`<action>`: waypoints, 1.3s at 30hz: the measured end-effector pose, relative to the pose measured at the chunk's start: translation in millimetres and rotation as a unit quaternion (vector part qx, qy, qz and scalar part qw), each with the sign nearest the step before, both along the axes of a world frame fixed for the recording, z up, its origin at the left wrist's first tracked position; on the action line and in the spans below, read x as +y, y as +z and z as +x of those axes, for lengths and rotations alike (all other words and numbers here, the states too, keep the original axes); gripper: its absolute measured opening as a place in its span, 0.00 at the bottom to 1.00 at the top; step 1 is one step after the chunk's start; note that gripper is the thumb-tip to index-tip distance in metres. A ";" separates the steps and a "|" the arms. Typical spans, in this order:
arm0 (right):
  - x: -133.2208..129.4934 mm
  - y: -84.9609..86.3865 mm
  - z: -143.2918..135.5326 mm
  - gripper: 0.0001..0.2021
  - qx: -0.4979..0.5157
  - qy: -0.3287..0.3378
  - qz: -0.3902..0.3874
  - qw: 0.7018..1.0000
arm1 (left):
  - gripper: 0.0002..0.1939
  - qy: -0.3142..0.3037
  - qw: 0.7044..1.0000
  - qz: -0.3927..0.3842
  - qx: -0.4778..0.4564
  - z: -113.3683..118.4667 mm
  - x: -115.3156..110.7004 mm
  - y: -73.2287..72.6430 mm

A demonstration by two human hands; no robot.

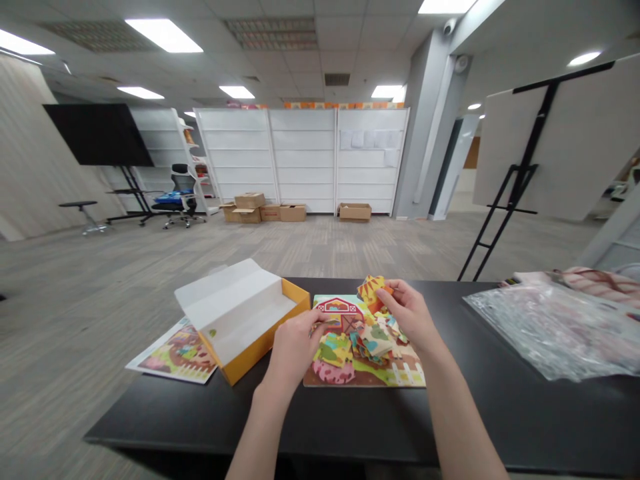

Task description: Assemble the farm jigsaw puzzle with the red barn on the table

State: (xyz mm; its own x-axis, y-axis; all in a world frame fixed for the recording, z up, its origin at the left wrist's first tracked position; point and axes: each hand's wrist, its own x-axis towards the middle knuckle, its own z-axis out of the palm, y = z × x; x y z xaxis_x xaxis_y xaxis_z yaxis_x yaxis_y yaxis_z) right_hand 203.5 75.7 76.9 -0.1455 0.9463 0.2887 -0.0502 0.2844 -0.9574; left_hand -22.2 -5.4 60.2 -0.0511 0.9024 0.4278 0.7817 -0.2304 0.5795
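Note:
My right hand (pixel 407 308) is closed on a few yellow and orange puzzle pieces (pixel 371 288), raised over the far right part of a farm-picture puzzle board (pixel 367 378). My left hand (pixel 299 335) pinches a puzzle piece (pixel 329 322), seen nearly edge-on, above the board's left side, by the red barn picture. Below and between the hands, a loose heap of puzzle pieces (pixel 376 339) lies on the board. Several more green and yellow pieces (pixel 334 350) rest at its left, above a pink printed shape. My fingers hide part of the board.
An open yellow box (pixel 265 343) with a white inside stands left of the board, partly over a printed picture sheet (pixel 180 353). Clear plastic packaging (pixel 560 327) lies at the right of the black table (pixel 465 413). Beyond the table are cardboard boxes (pixel 250 208) and white shelves (pixel 303 160).

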 end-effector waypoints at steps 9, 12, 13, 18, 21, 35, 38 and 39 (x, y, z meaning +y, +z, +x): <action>0.5 -6.3 8.3 0.22 -0.015 -0.043 0.021 0.999 | 0.09 -0.109 0.985 -0.077 0.108 0.5 9.5 -9.9; 0.6 -5.8 9.0 0.21 -0.012 -0.035 0.016 0.999 | 0.07 -0.136 0.972 -0.155 0.112 -4.1 1.1 -2.8; 0.6 -5.9 8.7 0.20 -0.013 -0.032 0.013 0.999 | 0.09 -0.134 0.971 -0.163 0.113 -4.0 -0.8 -1.7; -2.5 -4.2 1.2 0.16 -0.045 -0.042 0.014 0.998 | 0.31 -0.131 0.976 -0.138 0.106 4.6 -1.4 -7.6; -6.8 -1.3 -4.4 0.14 -0.074 -0.050 0.016 0.996 | 0.32 -0.124 0.973 -0.166 0.104 8.6 1.6 -13.3; -16.5 -8.9 -28.3 0.14 -0.106 0.060 -0.012 0.992 | 0.35 -0.183 0.861 -0.139 -0.454 28.6 3.9 -6.9; -14.1 -11.3 -26.3 0.16 -0.102 0.030 -0.011 0.994 | 0.33 -0.166 0.853 -0.143 -0.473 27.9 2.9 -7.7; -12.3 -11.8 -23.6 0.16 -0.098 0.009 -0.009 0.995 | 0.32 -0.155 0.859 -0.141 -0.468 26.4 3.0 -9.5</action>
